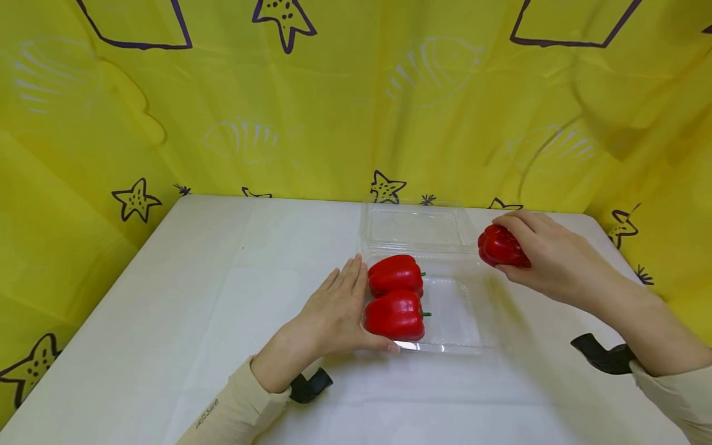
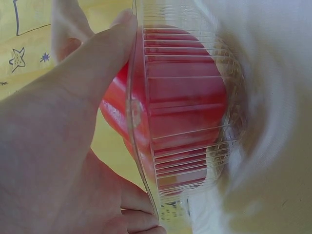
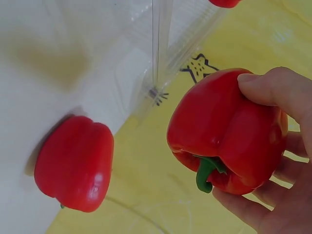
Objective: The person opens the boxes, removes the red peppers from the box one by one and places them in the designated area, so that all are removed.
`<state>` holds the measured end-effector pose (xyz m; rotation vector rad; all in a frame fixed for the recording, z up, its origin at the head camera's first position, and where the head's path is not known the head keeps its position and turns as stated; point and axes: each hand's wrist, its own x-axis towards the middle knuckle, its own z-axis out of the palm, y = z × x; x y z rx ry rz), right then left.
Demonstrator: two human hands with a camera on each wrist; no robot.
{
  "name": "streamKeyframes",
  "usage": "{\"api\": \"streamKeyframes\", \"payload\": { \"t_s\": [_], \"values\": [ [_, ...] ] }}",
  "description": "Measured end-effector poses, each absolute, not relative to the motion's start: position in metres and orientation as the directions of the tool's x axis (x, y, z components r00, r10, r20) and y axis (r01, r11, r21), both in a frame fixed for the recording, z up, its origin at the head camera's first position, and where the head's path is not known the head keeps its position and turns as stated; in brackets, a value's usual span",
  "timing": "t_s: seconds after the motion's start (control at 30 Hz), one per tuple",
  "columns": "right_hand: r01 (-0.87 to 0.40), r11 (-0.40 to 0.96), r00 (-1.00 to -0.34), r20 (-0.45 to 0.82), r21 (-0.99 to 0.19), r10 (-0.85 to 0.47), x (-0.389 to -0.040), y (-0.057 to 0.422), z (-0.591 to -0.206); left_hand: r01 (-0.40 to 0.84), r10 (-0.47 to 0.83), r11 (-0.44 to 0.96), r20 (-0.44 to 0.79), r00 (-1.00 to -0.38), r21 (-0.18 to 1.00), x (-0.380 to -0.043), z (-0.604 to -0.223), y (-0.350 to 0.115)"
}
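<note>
In the head view, a clear plastic box point(image 1: 453, 309) lies with its lid point(image 1: 417, 226) folded back. Two red bell peppers, a rear one point(image 1: 394, 275) and a front one point(image 1: 394, 315), lie side by side along its left wall, green stems pointing right. My left hand point(image 1: 334, 309) rests at that wall with fingers straight, thumb point(image 2: 109, 46) along the front rim. Right of the box, my right hand point(image 1: 550, 262) grips another red bell pepper point(image 3: 219, 131) between thumb and fingers, above the table. Its green stem point(image 3: 207, 173) shows in the right wrist view.
One more red bell pepper point(image 3: 75, 163) sits on the white table point(image 1: 222, 346), seen in the right wrist view. A yellow curtain point(image 1: 322, 111) with stars and fish hangs behind the table and along its sides. Black bands show at both wrists.
</note>
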<state>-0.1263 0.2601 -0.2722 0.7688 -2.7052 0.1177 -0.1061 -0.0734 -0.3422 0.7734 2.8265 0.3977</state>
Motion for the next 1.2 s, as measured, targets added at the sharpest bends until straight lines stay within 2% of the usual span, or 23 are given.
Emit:
{"api": "streamKeyframes", "payload": {
  "t_s": [0.33,0.83,1.2],
  "values": [
    [-0.478,0.878,-0.825,0.329,0.025,-0.459,-0.134,0.285,-0.27,0.464,0.518,0.829,-0.115,-0.848,0.312,-0.106,-0.341,-0.073],
    [-0.384,0.923,-0.891,0.276,-0.032,-0.361,-0.139,0.315,-0.274,0.46,0.518,0.829,-0.125,-0.846,0.317,-0.106,-0.342,-0.072],
    [-0.345,0.938,-0.905,0.263,0.006,-0.335,-0.145,0.333,-0.275,0.454,0.51,0.834,-0.125,-0.851,0.313,-0.106,-0.341,-0.072]
  ]
}}
